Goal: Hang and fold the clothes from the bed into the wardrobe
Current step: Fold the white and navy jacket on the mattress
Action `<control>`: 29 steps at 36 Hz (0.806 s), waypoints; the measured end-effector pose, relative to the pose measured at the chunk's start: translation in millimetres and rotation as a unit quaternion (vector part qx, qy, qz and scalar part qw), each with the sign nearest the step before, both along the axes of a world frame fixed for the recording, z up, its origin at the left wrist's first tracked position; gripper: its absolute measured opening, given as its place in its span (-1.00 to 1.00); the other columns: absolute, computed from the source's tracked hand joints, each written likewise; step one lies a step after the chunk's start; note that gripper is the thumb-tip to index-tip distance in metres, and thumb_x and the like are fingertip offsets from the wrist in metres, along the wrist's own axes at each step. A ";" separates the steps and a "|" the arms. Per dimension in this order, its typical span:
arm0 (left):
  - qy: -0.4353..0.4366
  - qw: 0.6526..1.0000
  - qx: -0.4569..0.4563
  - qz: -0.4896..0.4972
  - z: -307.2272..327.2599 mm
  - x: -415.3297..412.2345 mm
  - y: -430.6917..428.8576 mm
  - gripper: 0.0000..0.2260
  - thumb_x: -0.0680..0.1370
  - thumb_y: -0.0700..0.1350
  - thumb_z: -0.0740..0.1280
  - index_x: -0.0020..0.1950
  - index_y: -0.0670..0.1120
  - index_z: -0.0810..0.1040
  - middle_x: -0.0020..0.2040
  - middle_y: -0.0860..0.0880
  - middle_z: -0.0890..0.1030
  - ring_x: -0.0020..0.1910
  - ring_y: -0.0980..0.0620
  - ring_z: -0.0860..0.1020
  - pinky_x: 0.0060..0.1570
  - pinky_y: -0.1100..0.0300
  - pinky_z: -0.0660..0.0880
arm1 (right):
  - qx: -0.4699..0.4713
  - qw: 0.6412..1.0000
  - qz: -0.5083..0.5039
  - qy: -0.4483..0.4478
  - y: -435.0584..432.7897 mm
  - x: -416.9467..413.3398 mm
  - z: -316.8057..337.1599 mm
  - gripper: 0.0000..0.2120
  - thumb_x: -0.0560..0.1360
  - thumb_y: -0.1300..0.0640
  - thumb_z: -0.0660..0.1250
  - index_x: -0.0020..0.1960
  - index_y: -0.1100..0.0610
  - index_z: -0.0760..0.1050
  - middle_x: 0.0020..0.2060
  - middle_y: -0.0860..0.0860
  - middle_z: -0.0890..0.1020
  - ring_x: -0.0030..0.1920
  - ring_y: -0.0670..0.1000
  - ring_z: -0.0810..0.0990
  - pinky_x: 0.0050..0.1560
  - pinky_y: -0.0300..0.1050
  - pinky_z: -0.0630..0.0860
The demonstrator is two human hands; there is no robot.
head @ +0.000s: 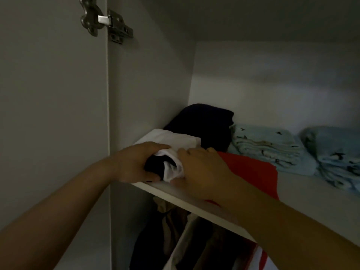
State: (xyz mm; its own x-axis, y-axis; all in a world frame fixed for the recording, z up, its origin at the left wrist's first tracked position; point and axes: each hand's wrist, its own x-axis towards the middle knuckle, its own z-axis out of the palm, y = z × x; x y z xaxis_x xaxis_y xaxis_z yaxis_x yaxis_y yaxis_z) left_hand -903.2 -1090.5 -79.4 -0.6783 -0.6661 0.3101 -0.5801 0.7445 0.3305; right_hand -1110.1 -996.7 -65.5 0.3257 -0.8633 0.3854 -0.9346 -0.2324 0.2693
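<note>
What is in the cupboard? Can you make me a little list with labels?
place: wardrobe shelf, door open
left hand: grip on a white and dark folded bundle at the shelf's front left
right hand: on the same bundle, over a red garment
behind: dark folded garment
to the right: two light blue patterned folded stacks
below the shelf: hanging clothes, dim

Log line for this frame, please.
stage: shelving | left hand and right hand: gripping white garment | on wardrobe shelf | beside: red garment
</note>
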 end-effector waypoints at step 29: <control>-0.024 0.992 -0.088 -0.090 19.4 -154.5 89.0 -0.69 0.67 -0.17 0.17 0.37 -0.05 0.53 0.28 0.01 0.58 0.21 0.08 0.52 0.32 0.18 0.33 | -0.038 0.971 -0.180 -0.155 78.7 -100.3 -7.9 -0.78 0.59 0.03 0.24 -0.17 0.08 0.54 -0.34 -0.11 0.48 -0.41 -0.15 0.37 -0.45 -0.22 0.30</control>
